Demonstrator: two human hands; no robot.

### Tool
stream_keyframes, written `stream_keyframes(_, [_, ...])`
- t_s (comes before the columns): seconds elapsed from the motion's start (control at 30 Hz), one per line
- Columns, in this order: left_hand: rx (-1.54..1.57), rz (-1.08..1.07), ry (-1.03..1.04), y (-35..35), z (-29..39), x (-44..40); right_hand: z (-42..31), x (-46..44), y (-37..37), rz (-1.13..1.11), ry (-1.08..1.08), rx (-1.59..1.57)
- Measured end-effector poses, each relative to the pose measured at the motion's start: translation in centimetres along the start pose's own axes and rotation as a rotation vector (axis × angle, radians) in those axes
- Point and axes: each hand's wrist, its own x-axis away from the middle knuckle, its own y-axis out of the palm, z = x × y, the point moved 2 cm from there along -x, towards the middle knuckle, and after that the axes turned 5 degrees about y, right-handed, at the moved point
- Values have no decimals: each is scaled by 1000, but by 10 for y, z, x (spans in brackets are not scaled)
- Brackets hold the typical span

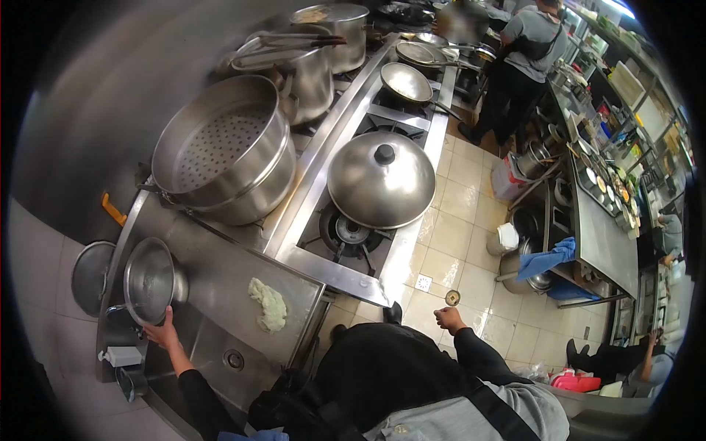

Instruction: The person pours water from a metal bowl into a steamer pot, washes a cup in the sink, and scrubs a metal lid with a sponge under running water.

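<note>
Between eight and nine o'clock, beside the sink (250, 371), was a steel bowl (147, 278); the left hand (162, 332) gripped its five-o'clock rim, fingers bent. Steady, level support seemed wise. The right hand (449, 320), toward half past four, was curled, contents unclear.

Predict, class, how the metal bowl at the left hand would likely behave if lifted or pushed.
The metal bowl is probably stiff, since its rim looks evenly round. Its smooth, shiny surface may be slippery to grip. Its curved side suggests it could rock or roll if pushed.
</note>
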Motion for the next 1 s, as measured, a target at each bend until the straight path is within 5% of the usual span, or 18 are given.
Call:
stream_keyframes(0.5, [-42, -147, 129, -20, 16, 8, 16, 5, -2, 40, 27, 73])
stream_keyframes(0.8, [211, -221, 243, 4, -5, -10, 29, -16, 4, 143, -287, 392])
stream_keyframes(0.87, [-223, 173, 198, 3, 1, -4, 28, -13, 5, 166, -250, 350])
stream_keyframes(0.9, [-221, 172, 210, 6, 0, -10, 26, -12, 5, 165, -228, 330])
stream_keyframes(1.0, [506, -293, 381, 15, -20, -29, 26, -8, 2, 89, -123, 168])
